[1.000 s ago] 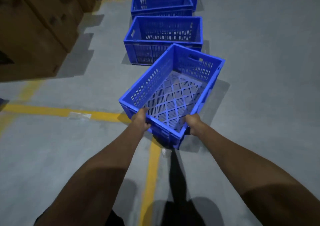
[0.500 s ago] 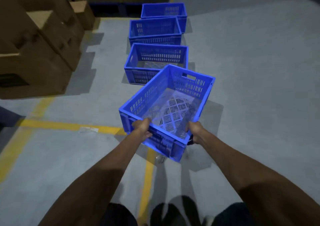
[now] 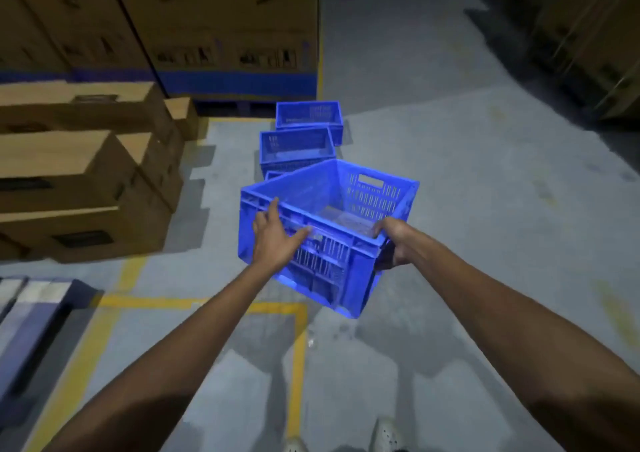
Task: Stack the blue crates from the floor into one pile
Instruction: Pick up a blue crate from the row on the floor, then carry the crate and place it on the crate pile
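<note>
Since half a second ago the blue crate has come up clear of the floor, nearer the chest. The left hand lies with fingers spread flat on its near wall, steadying rather than gripping, while the right hand curls round the near right corner, likely taking the weight. The crate hangs just before the floor crates, probably bound for the nearest.

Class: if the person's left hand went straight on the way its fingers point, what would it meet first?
The left hand lies flat on the near wall of the lifted blue plastic crate; its top rim probably comes first, though depth is unclear.
</note>
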Available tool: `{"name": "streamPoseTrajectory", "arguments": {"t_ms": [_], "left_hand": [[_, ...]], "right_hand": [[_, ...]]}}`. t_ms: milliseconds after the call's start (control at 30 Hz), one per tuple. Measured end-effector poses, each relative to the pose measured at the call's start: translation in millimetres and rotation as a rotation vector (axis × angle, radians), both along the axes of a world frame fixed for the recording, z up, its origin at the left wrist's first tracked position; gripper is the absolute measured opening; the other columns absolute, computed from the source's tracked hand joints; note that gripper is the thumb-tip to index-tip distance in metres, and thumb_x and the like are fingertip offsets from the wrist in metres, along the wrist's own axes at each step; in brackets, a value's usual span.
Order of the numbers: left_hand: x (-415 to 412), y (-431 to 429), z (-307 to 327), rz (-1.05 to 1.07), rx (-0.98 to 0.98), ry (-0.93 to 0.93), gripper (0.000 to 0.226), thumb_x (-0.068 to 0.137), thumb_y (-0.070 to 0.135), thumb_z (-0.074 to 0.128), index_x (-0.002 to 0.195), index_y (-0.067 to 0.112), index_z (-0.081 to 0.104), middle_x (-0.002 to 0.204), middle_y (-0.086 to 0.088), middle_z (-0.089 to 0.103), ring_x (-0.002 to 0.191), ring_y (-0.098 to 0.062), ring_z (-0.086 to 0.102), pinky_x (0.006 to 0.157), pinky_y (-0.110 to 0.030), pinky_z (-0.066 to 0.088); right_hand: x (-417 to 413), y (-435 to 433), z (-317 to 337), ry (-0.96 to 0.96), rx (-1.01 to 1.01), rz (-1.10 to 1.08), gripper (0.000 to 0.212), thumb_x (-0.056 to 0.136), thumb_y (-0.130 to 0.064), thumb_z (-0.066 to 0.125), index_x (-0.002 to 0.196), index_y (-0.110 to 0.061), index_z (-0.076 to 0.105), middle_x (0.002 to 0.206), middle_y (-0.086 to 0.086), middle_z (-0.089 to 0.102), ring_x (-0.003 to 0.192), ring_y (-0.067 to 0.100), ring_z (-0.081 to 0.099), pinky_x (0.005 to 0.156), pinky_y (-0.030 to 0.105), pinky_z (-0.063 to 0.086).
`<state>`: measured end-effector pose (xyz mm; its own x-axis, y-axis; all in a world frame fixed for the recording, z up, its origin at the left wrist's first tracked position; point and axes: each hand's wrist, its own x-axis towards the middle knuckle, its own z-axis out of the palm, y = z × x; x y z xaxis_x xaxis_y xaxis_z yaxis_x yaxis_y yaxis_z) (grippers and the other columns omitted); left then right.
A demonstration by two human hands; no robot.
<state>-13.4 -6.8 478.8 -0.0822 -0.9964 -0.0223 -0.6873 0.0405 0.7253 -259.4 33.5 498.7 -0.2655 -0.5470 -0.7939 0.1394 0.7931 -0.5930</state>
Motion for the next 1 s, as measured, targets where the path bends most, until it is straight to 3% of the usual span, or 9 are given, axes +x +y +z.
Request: {"name": "streamPoseTrajectory", "arguments": {"t_ms": [100,233,333,433,500,767,833,900,1000], "left_hand": [[18,1,58,-0.188,-0.264,-0.262,0.092,0.075,0.055,0.072,0.15,0.025,0.031,0.132,-0.02,0.038,0.121,-0.038,0.037,0.1,-0.049,0.04],[22,-9,131,-0.317,-0.513,-0.462,0.082,0.066,0.057,0.078,0.136,0.023,0.053,0.142,-0.02,0.038,0.132,-0.039,0.034,0.107,-0.052,0.034],[13,-13,173,-0.593,-0.444,-0.564,0.084,0.065,0.066,0.075,0.13,0.017,0.056,0.133,-0.013,0.054,0.124,-0.033,0.049,0.103,-0.045,0.039],[-5,2,193,-0.729,-0.319,-0.599,0.081,0.064,0.069,0.075,0.122,0.017,0.055,0.117,-0.006,0.064,0.109,-0.03,0.059,0.075,-0.038,0.044],[-20,12,199,-0.746,-0.344,-0.617,0.081,0.063,0.071,0.073,0.119,0.017,0.053,0.114,-0.006,0.065,0.107,-0.03,0.059,0.069,-0.036,0.041],[-109,41,212,-0.766,-0.441,-0.599,0.075,0.067,0.076,0.066,0.11,0.016,0.054,0.108,-0.007,0.067,0.104,-0.032,0.06,0.072,-0.038,0.042],[-133,42,215,-0.754,-0.42,-0.602,0.076,0.065,0.076,0.067,0.111,0.016,0.056,0.11,-0.007,0.067,0.105,-0.031,0.061,0.076,-0.039,0.046],[-158,43,217,-0.752,-0.402,-0.597,0.076,0.063,0.077,0.068,0.109,0.017,0.057,0.108,-0.005,0.066,0.103,-0.03,0.061,0.076,-0.039,0.047],[-202,50,222,-0.771,-0.396,-0.575,0.071,0.059,0.078,0.069,0.096,0.019,0.057,0.091,0.001,0.062,0.091,-0.027,0.061,0.065,-0.037,0.045]], "right_hand": [[-7,15,76,0.016,-0.034,0.028,0.018,0.079,-0.019,0.049,0.095,-0.012,0.053,0.086,0.01,0.051,0.072,0.032,0.064,0.063,0.053,0.057],[-26,28,133,0.054,-0.068,0.078,0.021,0.083,-0.031,0.055,0.092,-0.014,0.05,0.094,0.008,0.048,0.066,0.032,0.064,0.051,0.047,0.058],[-36,47,168,0.072,-0.055,0.145,0.022,0.083,-0.031,0.051,0.082,-0.009,0.056,0.08,0.012,0.059,0.058,0.032,0.065,0.06,0.047,0.059],[-47,73,184,0.139,-0.043,0.167,0.029,0.085,-0.03,0.048,0.07,-0.007,0.058,0.071,0.013,0.062,0.07,0.034,0.064,0.066,0.043,0.058],[-58,89,189,0.168,-0.043,0.155,0.029,0.083,-0.033,0.049,0.071,-0.008,0.059,0.073,0.012,0.064,0.076,0.036,0.062,0.066,0.041,0.058],[-114,131,198,0.25,-0.214,-0.175,0.037,0.091,-0.041,0.048,0.062,-0.018,0.044,0.036,0.0,0.045,0.029,0.017,0.047,0.039,0.021,0.045],[-127,132,184,0.231,-0.348,-0.201,0.038,0.09,-0.045,0.054,0.077,-0.009,0.061,0.057,0.008,0.066,0.048,0.023,0.065,0.05,0.032,0.057],[-151,128,165,0.351,-0.428,-0.213,0.065,0.071,-0.063,0.068,0.106,-0.008,0.064,0.101,0.017,0.072,0.086,0.033,0.071,0.081,0.048,0.058],[-171,146,165,0.7,-0.357,-0.116,0.097,0.076,-0.066,0.066,0.147,-0.011,0.03,0.143,0.019,0.044,0.127,0.037,0.048,0.105,0.045,0.041]]}}
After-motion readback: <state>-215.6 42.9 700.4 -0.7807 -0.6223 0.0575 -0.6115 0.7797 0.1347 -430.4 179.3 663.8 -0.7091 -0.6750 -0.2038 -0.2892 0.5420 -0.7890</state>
